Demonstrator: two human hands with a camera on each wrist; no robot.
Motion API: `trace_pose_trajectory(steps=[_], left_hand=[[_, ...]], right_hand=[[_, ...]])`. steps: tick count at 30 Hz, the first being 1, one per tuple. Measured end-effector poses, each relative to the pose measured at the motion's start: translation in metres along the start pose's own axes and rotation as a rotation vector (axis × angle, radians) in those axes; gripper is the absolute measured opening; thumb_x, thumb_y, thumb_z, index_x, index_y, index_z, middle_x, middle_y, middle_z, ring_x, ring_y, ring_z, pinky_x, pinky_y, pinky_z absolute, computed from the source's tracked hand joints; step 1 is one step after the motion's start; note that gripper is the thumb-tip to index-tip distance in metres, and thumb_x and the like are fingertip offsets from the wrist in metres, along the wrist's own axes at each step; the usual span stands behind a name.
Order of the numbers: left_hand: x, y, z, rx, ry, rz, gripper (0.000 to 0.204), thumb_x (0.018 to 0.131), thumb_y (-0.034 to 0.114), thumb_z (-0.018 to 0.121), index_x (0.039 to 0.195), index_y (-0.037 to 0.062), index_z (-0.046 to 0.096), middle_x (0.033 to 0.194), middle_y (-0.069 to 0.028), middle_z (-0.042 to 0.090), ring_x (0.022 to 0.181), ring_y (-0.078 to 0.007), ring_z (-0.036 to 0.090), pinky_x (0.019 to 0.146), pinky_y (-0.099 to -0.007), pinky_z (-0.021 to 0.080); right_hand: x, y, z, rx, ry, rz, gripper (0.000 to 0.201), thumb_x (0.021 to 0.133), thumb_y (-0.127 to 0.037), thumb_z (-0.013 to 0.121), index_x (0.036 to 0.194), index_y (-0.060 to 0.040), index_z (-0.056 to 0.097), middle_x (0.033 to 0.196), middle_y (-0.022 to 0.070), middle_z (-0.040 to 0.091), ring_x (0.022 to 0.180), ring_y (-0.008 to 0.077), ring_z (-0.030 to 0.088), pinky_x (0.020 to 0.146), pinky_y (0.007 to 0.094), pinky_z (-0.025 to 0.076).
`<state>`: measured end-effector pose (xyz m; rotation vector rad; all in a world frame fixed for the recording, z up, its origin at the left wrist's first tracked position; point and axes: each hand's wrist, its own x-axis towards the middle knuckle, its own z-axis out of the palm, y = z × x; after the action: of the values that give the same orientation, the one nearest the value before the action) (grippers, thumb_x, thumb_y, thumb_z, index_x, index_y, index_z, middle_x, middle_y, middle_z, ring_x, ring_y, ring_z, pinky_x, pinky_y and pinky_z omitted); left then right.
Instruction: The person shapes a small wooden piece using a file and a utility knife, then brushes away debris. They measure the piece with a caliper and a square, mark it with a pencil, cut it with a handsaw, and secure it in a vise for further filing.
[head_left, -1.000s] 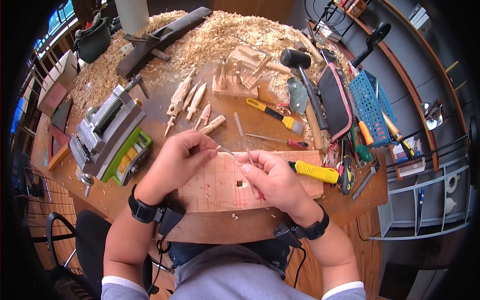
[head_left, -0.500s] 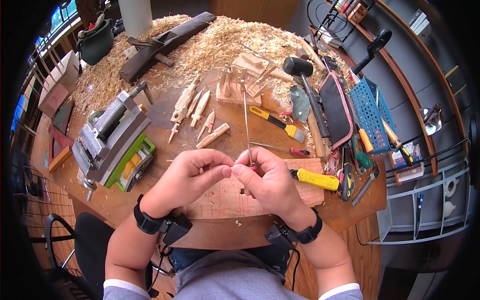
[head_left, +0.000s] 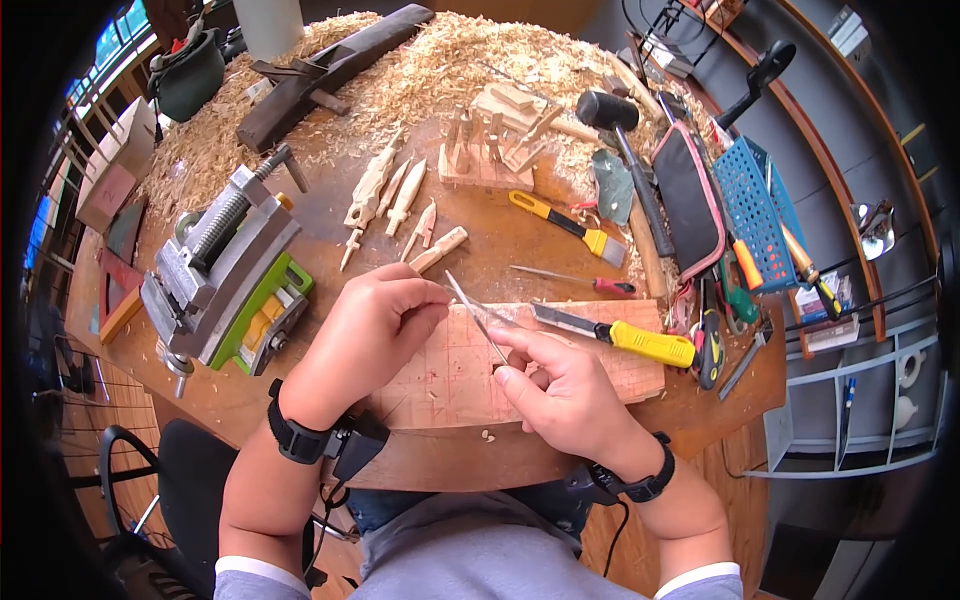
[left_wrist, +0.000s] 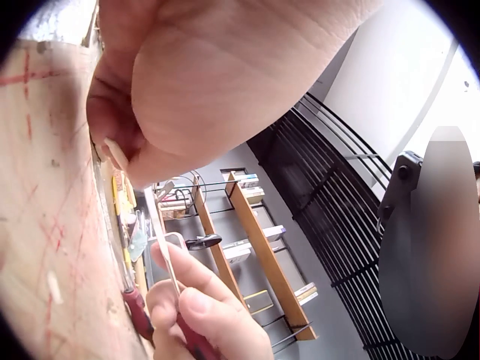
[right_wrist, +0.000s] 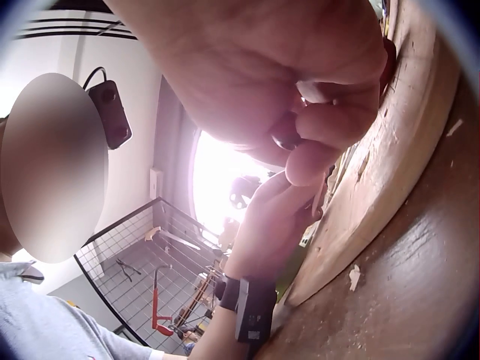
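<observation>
In the head view my right hand (head_left: 565,395) grips a slim needle file (head_left: 476,318) by its handle, the shaft slanting up and left. The left wrist view shows that handle as red (left_wrist: 196,343). My left hand (head_left: 375,315) has its fingers curled close to the file's tip, thumb against finger. A small pale sliver (left_wrist: 115,153) shows at those fingertips in the left wrist view; most of it is hidden. Under both hands lies a wooden board (head_left: 445,385) marked with red lines. A yellow utility knife (head_left: 650,343) rests on the board's right part.
A vise (head_left: 215,265) stands at left. Behind the board lie carved wooden pieces (head_left: 405,200), a yellow-handled brush (head_left: 570,228) and a second red-handled file (head_left: 610,287). A mallet (head_left: 625,150) and blue basket (head_left: 755,215) are at right; wood shavings (head_left: 450,60) cover the back.
Half a second ago the hands met and the file pointed up and away; now its tip leans left toward the left hand. The right hand has moved down and right, uncovering the knife's blade.
</observation>
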<state>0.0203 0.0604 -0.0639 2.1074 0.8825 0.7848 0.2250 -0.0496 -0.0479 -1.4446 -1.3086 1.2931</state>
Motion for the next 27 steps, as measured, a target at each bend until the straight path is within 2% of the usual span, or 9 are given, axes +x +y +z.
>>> trace_pose_trajectory(steps=[1, 2, 3, 13, 14, 16, 20, 23, 27], left_hand=[[0.0, -0.001, 0.001, 0.052, 0.022, 0.012, 0.01, 0.082, 0.0, 0.071, 0.092, -0.0023, 0.071, 0.081, -0.0143, 0.064, 0.07, -0.0251, 0.063, 0.065, -0.0317, 0.05], [-0.001, -0.002, 0.002, 0.058, -0.001, 0.01, 0.01, 0.082, 0.0, 0.071, 0.092, -0.0023, 0.071, 0.081, -0.0143, 0.064, 0.07, -0.0251, 0.063, 0.065, -0.0317, 0.05], [-0.002, -0.003, 0.003, 0.076, 0.01, -0.008, 0.01, 0.082, 0.0, 0.071, 0.091, -0.0026, 0.071, 0.081, -0.0144, 0.064, 0.071, -0.0266, 0.064, 0.065, -0.0327, 0.05], [0.001, -0.001, 0.009, 0.13, 0.013, -0.036, 0.009, 0.082, 0.001, 0.07, 0.091, -0.0033, 0.07, 0.08, -0.0144, 0.064, 0.072, -0.0286, 0.064, 0.066, -0.0338, 0.05], [0.0, -0.001, 0.009, 0.139, 0.004, -0.042, 0.009, 0.082, 0.001, 0.07, 0.091, -0.0033, 0.07, 0.08, -0.0144, 0.064, 0.072, -0.0286, 0.064, 0.066, -0.0338, 0.05], [0.002, -0.001, 0.009, 0.158, -0.008, -0.027, 0.009, 0.082, 0.0, 0.07, 0.09, -0.0032, 0.07, 0.08, -0.0145, 0.064, 0.072, -0.029, 0.064, 0.066, -0.0337, 0.05], [0.002, 0.001, 0.01, 0.158, -0.011, -0.037, 0.009, 0.082, 0.0, 0.07, 0.09, -0.003, 0.07, 0.081, -0.0151, 0.065, 0.072, -0.0297, 0.064, 0.067, -0.034, 0.051], [0.002, 0.002, 0.012, 0.179, -0.011, -0.004, 0.008, 0.081, -0.001, 0.07, 0.089, -0.003, 0.07, 0.082, -0.0155, 0.066, 0.073, -0.0303, 0.065, 0.067, -0.0341, 0.051], [0.002, 0.001, 0.012, 0.192, 0.007, -0.015, 0.007, 0.081, -0.001, 0.069, 0.088, -0.0028, 0.07, 0.081, -0.0166, 0.066, 0.073, -0.0321, 0.066, 0.067, -0.0355, 0.052]], right_hand=[[0.0, 0.003, 0.0, -0.101, -0.014, -0.047, 0.038, 0.092, -0.006, 0.062, 0.127, 0.0052, 0.059, 0.084, 0.0091, 0.064, 0.071, 0.0131, 0.061, 0.065, 0.0289, 0.051], [0.001, 0.007, 0.001, -0.199, -0.025, -0.091, 0.037, 0.09, -0.006, 0.063, 0.125, 0.0057, 0.06, 0.083, 0.0116, 0.065, 0.071, 0.0167, 0.062, 0.066, 0.0311, 0.051], [0.001, 0.007, 0.002, -0.241, 0.015, -0.121, 0.035, 0.088, -0.007, 0.063, 0.12, 0.0062, 0.063, 0.082, 0.0165, 0.065, 0.07, 0.0244, 0.064, 0.067, 0.0344, 0.051], [0.005, 0.014, 0.003, -0.233, -0.003, -0.197, 0.031, 0.088, -0.007, 0.06, 0.115, 0.006, 0.066, 0.093, 0.0238, 0.067, 0.084, 0.0355, 0.067, 0.075, 0.0395, 0.052], [0.007, 0.018, 0.004, -0.219, -0.005, -0.196, 0.031, 0.088, -0.007, 0.06, 0.115, 0.006, 0.066, 0.093, 0.0238, 0.067, 0.084, 0.0355, 0.067, 0.075, 0.0395, 0.052], [0.011, 0.027, 0.006, -0.33, 0.023, -0.319, 0.033, 0.089, -0.004, 0.061, 0.12, 0.0057, 0.064, 0.091, 0.015, 0.069, 0.078, 0.0203, 0.065, 0.074, 0.0314, 0.052], [0.008, 0.021, 0.003, -0.342, -0.015, -0.262, 0.033, 0.089, -0.004, 0.06, 0.119, 0.0067, 0.064, 0.095, 0.017, 0.07, 0.08, 0.0232, 0.067, 0.075, 0.033, 0.052], [0.013, 0.024, 0.006, -0.313, 0.015, -0.331, 0.032, 0.091, -0.005, 0.059, 0.12, 0.0067, 0.064, 0.088, 0.0145, 0.068, 0.078, 0.0196, 0.066, 0.074, 0.0317, 0.053], [0.01, 0.007, 0.002, -0.117, -0.086, -0.015, 0.035, 0.096, -0.008, 0.055, 0.127, 0.0043, 0.061, 0.074, 0.0042, 0.063, 0.061, 0.0098, 0.06, 0.058, 0.0265, 0.05]])
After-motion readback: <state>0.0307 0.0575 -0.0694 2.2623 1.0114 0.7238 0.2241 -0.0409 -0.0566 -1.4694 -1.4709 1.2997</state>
